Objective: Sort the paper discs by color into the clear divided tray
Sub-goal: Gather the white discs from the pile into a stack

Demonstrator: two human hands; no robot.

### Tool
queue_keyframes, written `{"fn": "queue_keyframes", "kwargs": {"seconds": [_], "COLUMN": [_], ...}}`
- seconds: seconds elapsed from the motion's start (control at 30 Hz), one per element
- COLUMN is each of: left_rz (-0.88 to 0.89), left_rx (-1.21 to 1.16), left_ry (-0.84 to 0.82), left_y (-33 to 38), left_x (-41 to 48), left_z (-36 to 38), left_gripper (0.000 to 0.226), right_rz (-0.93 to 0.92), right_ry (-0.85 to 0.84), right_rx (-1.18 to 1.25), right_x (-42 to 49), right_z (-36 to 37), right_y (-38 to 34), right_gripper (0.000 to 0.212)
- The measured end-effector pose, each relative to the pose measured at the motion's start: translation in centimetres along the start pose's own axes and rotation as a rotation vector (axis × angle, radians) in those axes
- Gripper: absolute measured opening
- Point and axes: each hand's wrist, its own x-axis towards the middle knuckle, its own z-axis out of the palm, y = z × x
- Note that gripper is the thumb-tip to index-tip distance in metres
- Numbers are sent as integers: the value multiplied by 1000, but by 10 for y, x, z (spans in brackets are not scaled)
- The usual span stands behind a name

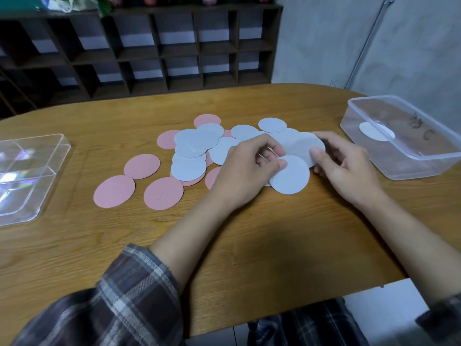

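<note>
A heap of paper discs [199, 148] is spread over the middle of the wooden table [224, 233], with pale blue discs [188, 167] overlapping on top and pink discs [163, 193] showing beneath and around them. 3 of the pink discs are laid flat and apart at the near left of the heap. The clear divided tray [53, 182] is set at the left edge of the table, well apart from the heap.

Both hands are placed at the right end of the heap. The near blue disc [291, 178] is pinched by the left hand [242, 171], with the thumb laid on its upper face and the fingers curled behind it. The far blue disc [301, 147] is gripped at its right edge by the right hand [346, 168], with the thumb pressed on top. The 2 held discs overlap.

A clear plastic container [409, 168] is seen at the far right, with a white round patch [376, 132] inside it. A dark cubby shelf [149, 51] is seen beyond the table. A plaid sleeve [129, 295] is pushed up the left forearm.
</note>
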Motion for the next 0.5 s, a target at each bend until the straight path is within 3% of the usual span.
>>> {"fn": "queue_keyframes", "kwargs": {"seconds": [0.37, 0.5], "left_rz": [40, 66], "left_rx": [113, 144], "left_ry": [168, 230], "left_y": [-3, -2], "left_x": [-3, -4], "left_z": [11, 16], "left_gripper": [29, 24], "right_rz": [-11, -38], "right_ry": [-97, -120], "right_rx": [108, 9], "right_x": [-4, -5], "right_z": [3, 4], "right_y": [-4, -6], "right_gripper": [36, 43]}}
